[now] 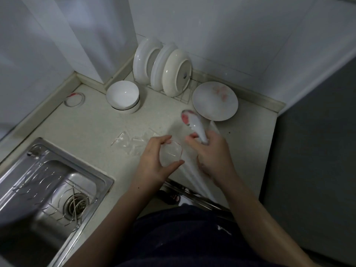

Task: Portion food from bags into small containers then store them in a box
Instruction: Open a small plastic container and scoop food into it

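My left hand [154,160] grips a small clear plastic container [170,154] between thumb and fingers, just above the counter. My right hand [213,157] holds the handle of a white ceramic spoon [192,123] with a pink flower pattern, its bowl pointing away from me. A clear plastic bag [190,170] lies under and between the two hands and hangs over the counter's front edge. More clear small containers [131,142] lie on the counter to the left of my left hand.
A steel sink [48,189] with a wire rack fills the lower left. At the back stand stacked white bowls [123,98], a dish rack with upright plates [163,70] and a flowered plate [214,101]. A grey appliance [312,151] borders the right.
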`<control>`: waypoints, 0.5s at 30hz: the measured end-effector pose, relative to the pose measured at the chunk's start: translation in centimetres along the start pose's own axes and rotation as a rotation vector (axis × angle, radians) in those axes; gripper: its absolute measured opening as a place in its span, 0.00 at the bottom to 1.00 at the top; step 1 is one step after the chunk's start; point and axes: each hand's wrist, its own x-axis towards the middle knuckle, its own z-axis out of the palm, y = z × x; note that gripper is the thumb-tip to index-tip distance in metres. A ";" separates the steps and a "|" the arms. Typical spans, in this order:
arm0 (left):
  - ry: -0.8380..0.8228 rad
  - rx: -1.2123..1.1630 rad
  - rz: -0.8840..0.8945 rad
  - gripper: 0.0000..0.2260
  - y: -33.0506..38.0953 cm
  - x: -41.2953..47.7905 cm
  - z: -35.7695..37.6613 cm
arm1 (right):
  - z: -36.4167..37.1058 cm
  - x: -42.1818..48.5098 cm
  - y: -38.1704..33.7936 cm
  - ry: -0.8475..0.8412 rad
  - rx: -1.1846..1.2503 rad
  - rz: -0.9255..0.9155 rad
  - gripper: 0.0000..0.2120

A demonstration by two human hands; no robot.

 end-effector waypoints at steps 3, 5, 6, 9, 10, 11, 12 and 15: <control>-0.006 0.011 0.013 0.29 -0.2 0.0 0.2 | -2.4 1.4 -0.2 0.174 -0.166 -0.095 0.07; -0.024 0.018 0.007 0.30 -0.2 0.0 0.3 | -4.1 2.4 -0.1 0.182 -0.294 -0.091 0.07; -0.031 0.014 0.002 0.30 -0.1 0.0 0.3 | -4.9 2.8 0.1 0.157 -0.379 -0.073 0.08; -0.035 -0.017 -0.031 0.32 0.0 0.1 0.5 | -6.2 3.9 1.0 0.046 -0.605 0.031 0.12; -0.033 -0.036 -0.050 0.33 0.0 0.2 0.6 | -6.3 4.2 1.4 0.016 -0.659 0.067 0.13; -0.030 -0.054 -0.071 0.34 0.0 0.2 0.6 | -6.3 4.3 1.7 -0.005 -0.692 0.095 0.15; -0.027 -0.066 -0.088 0.34 -0.1 0.2 0.7 | -6.2 4.4 2.0 -0.018 -0.703 0.114 0.16; -0.029 -0.045 -0.109 0.28 -0.1 0.3 0.8 | -5.8 4.3 2.4 -0.044 -0.642 0.131 0.17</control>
